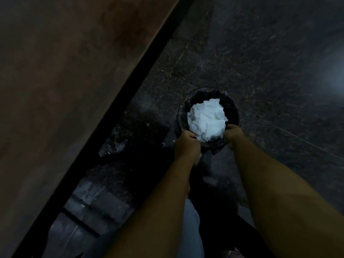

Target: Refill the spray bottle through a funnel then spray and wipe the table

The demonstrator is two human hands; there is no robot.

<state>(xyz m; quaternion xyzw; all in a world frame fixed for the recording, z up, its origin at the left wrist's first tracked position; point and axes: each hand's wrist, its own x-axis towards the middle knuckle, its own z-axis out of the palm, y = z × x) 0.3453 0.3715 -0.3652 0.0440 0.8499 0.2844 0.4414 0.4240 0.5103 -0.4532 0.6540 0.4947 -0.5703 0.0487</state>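
A small round black bin [231, 107] lined with a dark bag stands on the floor below me. Crumpled white paper [206, 118] fills it to the top. My left hand [186, 144] grips the near left part of the bin's rim. My right hand [235, 135] grips the near right part of the rim. The brown table [65, 71] with its black edge runs diagonally along the left side. No spray bottle or funnel is in view.
Dark speckled stone floor [270, 62] spreads to the right and beyond the bin. Under the table edge lie pale debris and dark frame parts [111, 146]. My light trouser leg [189, 229] shows at the bottom. The scene is dim.
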